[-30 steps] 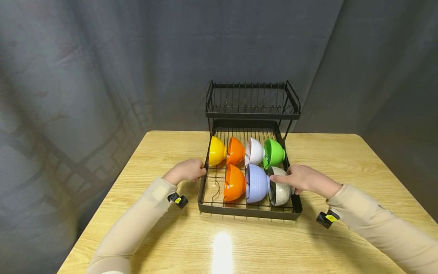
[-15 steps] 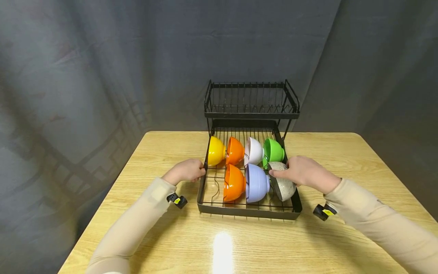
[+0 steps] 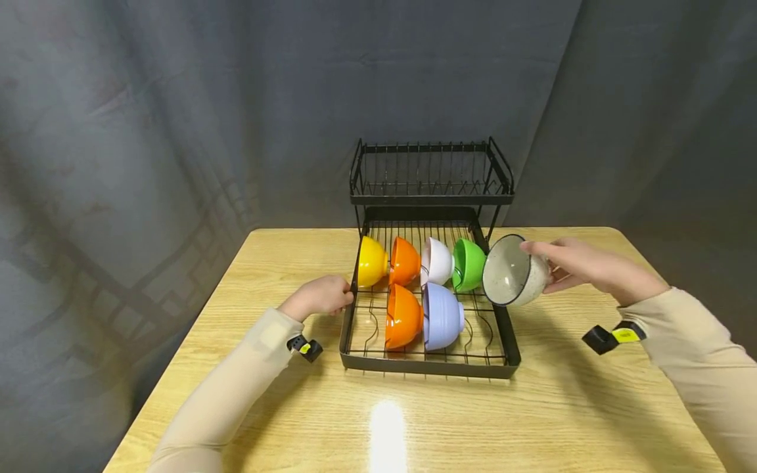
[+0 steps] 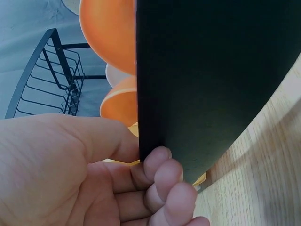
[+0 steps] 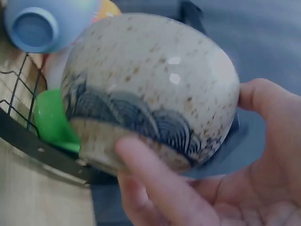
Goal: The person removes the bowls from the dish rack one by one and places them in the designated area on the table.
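Note:
My right hand (image 3: 582, 266) grips a speckled ceramic bowl (image 3: 513, 270) by its rim and base, held tilted above the right side of the black dish rack (image 3: 430, 368). A dark wave pattern shows on the bowl's outside in the right wrist view. On the rack's left wall, my left hand (image 3: 321, 295) pinches the edge between thumb and fingers. Inside the lower tier, a yellow bowl (image 3: 371, 263), an orange bowl (image 3: 405, 261), a white bowl (image 3: 437, 263) and a green bowl (image 3: 470, 265) form the back row. Another orange bowl (image 3: 403, 318) and a lavender bowl (image 3: 442, 316) stand in front.
The rack's upper tier (image 3: 432, 174) rises at the back, with wire slots. A wooden table (image 3: 307, 407) carries the rack, and a grey curtain (image 3: 296, 118) hangs behind it.
The speckled bowl was lifted out of the front right of the rack by my right hand, moving up and right, and its opening turned into view. My left hand stayed on the rack.

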A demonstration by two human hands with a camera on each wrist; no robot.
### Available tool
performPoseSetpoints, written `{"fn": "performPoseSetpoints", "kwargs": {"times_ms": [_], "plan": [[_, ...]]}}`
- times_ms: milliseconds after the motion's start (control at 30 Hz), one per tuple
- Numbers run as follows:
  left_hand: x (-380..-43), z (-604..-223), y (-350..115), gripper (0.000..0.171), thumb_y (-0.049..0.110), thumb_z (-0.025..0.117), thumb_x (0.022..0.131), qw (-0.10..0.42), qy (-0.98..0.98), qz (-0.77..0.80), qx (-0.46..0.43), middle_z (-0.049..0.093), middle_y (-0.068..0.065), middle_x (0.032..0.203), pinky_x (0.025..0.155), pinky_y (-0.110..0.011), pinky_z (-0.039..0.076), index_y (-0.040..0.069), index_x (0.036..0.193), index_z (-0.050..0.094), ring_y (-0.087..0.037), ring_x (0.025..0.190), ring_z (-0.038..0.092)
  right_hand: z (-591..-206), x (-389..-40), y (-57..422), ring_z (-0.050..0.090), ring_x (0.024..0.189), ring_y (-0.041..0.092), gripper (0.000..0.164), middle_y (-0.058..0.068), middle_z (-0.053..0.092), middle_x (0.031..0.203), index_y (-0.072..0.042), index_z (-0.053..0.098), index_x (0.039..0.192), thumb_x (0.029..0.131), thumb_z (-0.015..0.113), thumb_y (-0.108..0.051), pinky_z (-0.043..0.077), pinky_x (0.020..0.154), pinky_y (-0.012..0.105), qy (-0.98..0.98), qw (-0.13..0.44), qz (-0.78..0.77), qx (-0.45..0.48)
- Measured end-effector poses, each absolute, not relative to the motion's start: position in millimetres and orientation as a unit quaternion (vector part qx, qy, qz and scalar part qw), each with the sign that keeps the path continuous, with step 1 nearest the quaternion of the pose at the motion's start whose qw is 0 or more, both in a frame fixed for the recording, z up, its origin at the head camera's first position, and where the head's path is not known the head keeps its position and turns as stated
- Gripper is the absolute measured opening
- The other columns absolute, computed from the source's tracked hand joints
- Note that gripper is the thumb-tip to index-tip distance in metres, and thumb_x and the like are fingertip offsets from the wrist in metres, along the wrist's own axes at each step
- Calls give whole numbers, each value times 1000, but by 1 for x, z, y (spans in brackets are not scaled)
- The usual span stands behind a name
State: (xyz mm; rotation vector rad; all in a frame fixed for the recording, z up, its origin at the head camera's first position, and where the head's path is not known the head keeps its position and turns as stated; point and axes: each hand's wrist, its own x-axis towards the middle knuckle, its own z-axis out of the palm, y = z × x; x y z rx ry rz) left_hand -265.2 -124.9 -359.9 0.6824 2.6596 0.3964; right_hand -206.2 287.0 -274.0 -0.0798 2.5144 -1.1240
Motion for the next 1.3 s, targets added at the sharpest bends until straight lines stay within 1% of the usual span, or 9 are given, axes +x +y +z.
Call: {"fn": "performPoseSetpoints", "kwargs": {"times_ms": [200, 300, 367, 433, 600, 767, 900, 1033, 1300], "plan": [[-266, -360, -126, 31, 18, 43, 94, 184, 942, 140, 242, 57, 0, 55, 57, -28, 40, 10, 68, 57, -12, 47, 47, -295, -221, 347, 63, 87, 21, 57, 11, 55, 99, 6, 24, 126, 98, 26, -43, 50, 81, 33, 761, 248, -600, 11], [-266, -360, -126, 30, 18, 43, 94, 189, 942, 140, 240, 60, -3, 58, 57, -28, 40, 8, 71, 60, -12, 48, 48, -309, -227, 371, 63, 94, 28, 59, 14, 57, 102, 1, 0, 137, 99, 23, -38, 48, 84, 35, 649, 266, -713, 9], [-266, -360, -126, 30, 18, 43, 94, 191, 942, 139, 237, 61, -5, 60, 57, -29, 40, 7, 72, 60, -12, 48, 48, -320, -230, 380, 62, 94, 33, 67, 15, 57, 103, -5, -19, 139, 99, 27, -33, 47, 85, 38, 583, 254, -772, 9], [-266, -360, -125, 30, 18, 44, 94, 196, 943, 138, 229, 61, -5, 59, 57, -28, 41, 6, 72, 60, -13, 48, 48, -331, -232, 385, 63, 93, 33, 74, 15, 57, 102, -10, -30, 138, 99, 30, -29, 46, 86, 37, 540, 236, -808, 13], [-266, -362, -125, 30, 19, 44, 95, 209, 943, 138, 218, 56, -1, 56, 56, -28, 41, 8, 71, 58, -13, 48, 49, -355, -238, 386, 60, 94, 41, 77, 23, 54, 100, -23, -28, 140, 98, 36, -19, 37, 96, 35, 406, 224, -882, 83], [-267, -362, -125, 30, 17, 43, 95, 206, 941, 137, 230, 55, 0, 55, 55, -27, 40, 8, 70, 58, -13, 47, 47, -368, -242, 381, 51, 100, 51, 75, 31, 41, 105, -33, -15, 141, 95, 39, -10, 30, 101, 35, 277, 228, -916, 178], [-267, -362, -125, 31, 18, 43, 95, 205, 942, 137, 227, 56, 0, 56, 55, -27, 39, 8, 70, 58, -13, 48, 47, -374, -245, 372, 50, 99, 51, 71, 30, 37, 104, -33, -5, 141, 94, 41, -8, 31, 100, 37, 264, 227, -912, 216], [-266, -362, -124, 31, 18, 43, 95, 207, 942, 138, 224, 56, 0, 56, 55, -27, 40, 7, 72, 59, -13, 48, 47, -379, -248, 366, 52, 95, 50, 63, 26, 41, 102, -31, 4, 140, 94, 40, -7, 30, 101, 38, 258, 221, -914, 223], [-266, -362, -124, 30, 17, 43, 95, 203, 943, 137, 224, 56, 0, 56, 56, -28, 40, 7, 71, 58, -14, 49, 49, -383, -255, 364, 53, 95, 51, 73, 27, 36, 104, -33, -7, 142, 94, 40, -4, 29, 101, 36, 254, 220, -912, 233]]}}
